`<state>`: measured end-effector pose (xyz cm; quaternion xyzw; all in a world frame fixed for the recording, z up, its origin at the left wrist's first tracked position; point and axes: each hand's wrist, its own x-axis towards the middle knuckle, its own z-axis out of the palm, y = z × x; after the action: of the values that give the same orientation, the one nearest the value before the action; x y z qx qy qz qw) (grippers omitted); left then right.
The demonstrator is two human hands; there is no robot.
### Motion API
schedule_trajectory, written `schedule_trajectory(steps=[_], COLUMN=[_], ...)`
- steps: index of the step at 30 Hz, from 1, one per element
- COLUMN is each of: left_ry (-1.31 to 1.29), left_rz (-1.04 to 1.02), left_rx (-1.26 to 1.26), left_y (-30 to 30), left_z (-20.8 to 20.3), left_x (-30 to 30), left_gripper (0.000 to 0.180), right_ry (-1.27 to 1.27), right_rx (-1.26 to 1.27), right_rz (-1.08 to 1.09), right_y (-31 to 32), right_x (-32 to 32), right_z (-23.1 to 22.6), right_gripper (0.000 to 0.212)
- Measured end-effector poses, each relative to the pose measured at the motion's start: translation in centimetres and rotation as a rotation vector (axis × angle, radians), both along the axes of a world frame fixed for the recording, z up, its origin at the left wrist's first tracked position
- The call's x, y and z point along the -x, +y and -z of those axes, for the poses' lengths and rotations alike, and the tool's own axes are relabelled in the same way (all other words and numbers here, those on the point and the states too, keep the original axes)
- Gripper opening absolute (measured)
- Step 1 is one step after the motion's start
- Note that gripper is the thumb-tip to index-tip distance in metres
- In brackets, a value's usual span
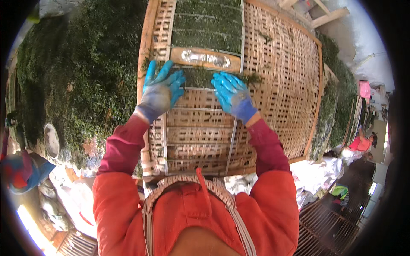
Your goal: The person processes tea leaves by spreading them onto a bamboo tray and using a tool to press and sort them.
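A woven bamboo tray (277, 85) with a wooden rim lies in front of me. On it rests a metal frame (198, 127) with crossbars. Dark green leafy material (207, 30) fills the frame's far part in flat strips, and a thinner patch (198, 78) lies between my hands. Just beyond that patch, a wooden bar (209, 59) with a shiny worn middle spans the frame. My left hand (161, 90), in a blue-coated glove, lies with fingers spread at the frame's left side. Flat at the right side is my gloved right hand (232, 94), fingers stretched out and touching loose green bits.
A large heap of green material (85, 72) covers the left side, with a round pale disc (51, 141) in it. More green material (337, 94) lies beyond the tray's right edge. Slatted racks (320, 226) stand lower right. Another person (361, 143) in red is far right.
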<state>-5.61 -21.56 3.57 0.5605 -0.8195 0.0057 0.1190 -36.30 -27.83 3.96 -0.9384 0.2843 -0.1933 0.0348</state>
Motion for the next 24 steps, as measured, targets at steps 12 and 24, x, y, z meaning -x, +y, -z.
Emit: schedule_trajectory(steps=[12, 24], left_ry=[-0.033, 0.202], left_rz=[-0.232, 0.294], left_rx=[0.008, -0.275], left_y=[-1.6, -5.6], left_z=[0.2, -5.8], left_x=[-3.4, 11.0], left_gripper=[0.062, 0.013], right_ry=[-0.322, -0.308], right_rx=[-0.088, -0.465], right_rz=[-0.073, -0.066], right_y=[1.6, 3.1], right_x=[-13.5, -10.2], right_z=[1.9, 5.8], right_gripper=[0.032, 0.037])
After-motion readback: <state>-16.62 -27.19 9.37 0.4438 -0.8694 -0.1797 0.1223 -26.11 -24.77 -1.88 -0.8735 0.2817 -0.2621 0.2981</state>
